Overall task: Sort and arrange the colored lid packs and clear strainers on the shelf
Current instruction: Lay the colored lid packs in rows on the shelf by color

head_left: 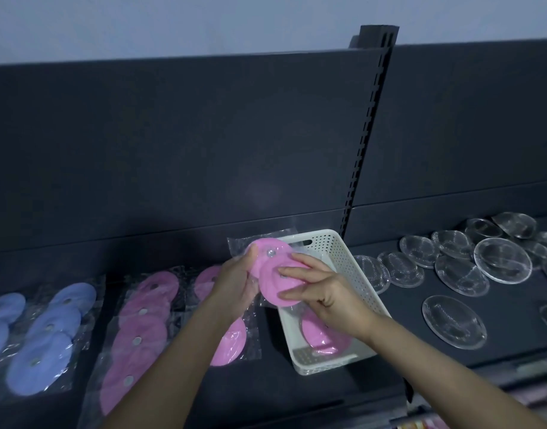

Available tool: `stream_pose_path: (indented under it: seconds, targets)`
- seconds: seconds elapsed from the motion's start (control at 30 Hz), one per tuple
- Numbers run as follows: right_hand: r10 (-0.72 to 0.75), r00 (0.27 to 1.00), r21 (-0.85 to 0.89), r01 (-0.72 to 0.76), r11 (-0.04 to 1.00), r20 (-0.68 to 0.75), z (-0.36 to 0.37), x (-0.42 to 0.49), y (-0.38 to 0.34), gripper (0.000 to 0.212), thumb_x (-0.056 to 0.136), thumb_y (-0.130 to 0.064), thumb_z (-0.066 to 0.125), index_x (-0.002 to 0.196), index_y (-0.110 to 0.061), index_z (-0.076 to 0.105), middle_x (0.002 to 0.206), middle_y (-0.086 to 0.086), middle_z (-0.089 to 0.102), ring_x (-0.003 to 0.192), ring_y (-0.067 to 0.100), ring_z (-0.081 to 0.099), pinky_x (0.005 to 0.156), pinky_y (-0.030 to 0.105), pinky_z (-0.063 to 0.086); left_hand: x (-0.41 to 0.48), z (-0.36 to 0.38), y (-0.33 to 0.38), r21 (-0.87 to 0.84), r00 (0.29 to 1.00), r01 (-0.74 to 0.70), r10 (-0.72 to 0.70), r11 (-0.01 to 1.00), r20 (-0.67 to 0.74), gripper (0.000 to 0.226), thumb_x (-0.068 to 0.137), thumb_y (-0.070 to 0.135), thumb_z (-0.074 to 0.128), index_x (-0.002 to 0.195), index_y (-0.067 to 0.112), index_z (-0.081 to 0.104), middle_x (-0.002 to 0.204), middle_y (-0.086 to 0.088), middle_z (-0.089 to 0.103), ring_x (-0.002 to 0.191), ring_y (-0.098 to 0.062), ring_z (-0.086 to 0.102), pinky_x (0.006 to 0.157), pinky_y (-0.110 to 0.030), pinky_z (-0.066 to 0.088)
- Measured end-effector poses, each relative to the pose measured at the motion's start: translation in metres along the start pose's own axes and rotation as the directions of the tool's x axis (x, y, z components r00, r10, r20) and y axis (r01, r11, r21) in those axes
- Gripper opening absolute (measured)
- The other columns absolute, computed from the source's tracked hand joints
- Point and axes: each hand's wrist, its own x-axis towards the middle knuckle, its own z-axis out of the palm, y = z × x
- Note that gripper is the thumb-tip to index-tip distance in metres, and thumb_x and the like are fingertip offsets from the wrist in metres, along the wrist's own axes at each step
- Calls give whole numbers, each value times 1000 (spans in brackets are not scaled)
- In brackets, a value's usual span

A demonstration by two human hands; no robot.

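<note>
Head view shows both hands raised over the shelf point(405, 320), sharing one pink lid pack point(273, 284). The left hand point(238, 283) has its grip curled round the pack's left edge, thumb on top, while the right hand point(321, 292) pinches the right side, fingers spread across the front. That pack hangs between the two hands, above a white basket point(338, 252) holding a second pack point(317, 334); pink packs point(142, 329) and blue packs point(46, 342) lie left, clear strainers point(501, 264) right.
</note>
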Motion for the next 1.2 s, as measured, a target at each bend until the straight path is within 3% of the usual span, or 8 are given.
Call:
stream_pose_path:
  seconds: [0.23,0.33,0.43,0.5,0.63,0.73,1.07,1.2]
  targets:
    - [-6,997,-78,12,997,77,-3,-1,3,43,72,10,60,93,-23,77,134,-6,54,141,19,27,114,20,22,15,-21,-7,273,1000,20,-20,962,-3,40,79,4,71,117,-4,60,101,-18,71,83,-24,69,63,-27,56]
    - [230,968,6,-230,973,-97,-7,-2,-2,43,73,7,49,89,-21,77,135,-5,51,137,16,29,111,14,17,14,-20,-6,289,991,-48,81,956,-104,32,78,6,74,108,2,62,82,-9,69,57,-16,59,46,-20,46]
    - [544,831,67,-540,839,-117,-16,-4,-2,37,80,11,48,100,-7,73,122,6,60,117,19,50,94,-1,28,15,-27,-7,289,975,-79,135,954,-179,31,80,7,73,107,3,59,83,-11,63,47,-9,50,36,-18,39]
    - [722,687,-75,-718,692,80,-19,-10,4,19,91,-17,52,98,-11,69,102,8,68,97,23,63,83,16,48,11,-30,-6,246,975,-99,144,964,-172,28,80,2,71,106,2,58,84,-11,63,46,-8,55,36,-18,41]
    - [822,459,-488,-662,569,336,-18,-22,2,43,84,-46,59,120,-21,53,119,-1,60,111,20,55,92,27,41,8,-33,-7,215,972,-131,168,968,-163,20,80,-1,71,94,6,58,82,-9,62,52,-8,61,43,-19,46]
    - [854,429,-508,-687,521,295,-13,-23,-2,58,87,-36,61,134,-12,38,127,8,50,119,25,48,99,31,41,8,-38,-10,183,961,-156,192,971,-200,27,76,0,74,98,9,63,97,-12,67,78,-23,65,61,-30,51]
    - [910,398,-138,-901,412,115,-3,-27,13,25,83,-27,65,71,-5,65,70,7,66,70,20,68,61,28,52,-5,-42,-15,55,945,-225,232,973,-231,21,79,-8,67,89,10,61,74,-3,68,53,-10,63,44,-18,48]
    - [903,415,74,-909,409,107,-3,-25,16,12,77,-12,63,68,-4,64,62,10,64,58,21,59,57,29,47,-9,-54,-20,74,923,-244,255,967,-287,21,77,-2,71,89,13,63,80,-2,71,72,-20,66,61,-30,52]
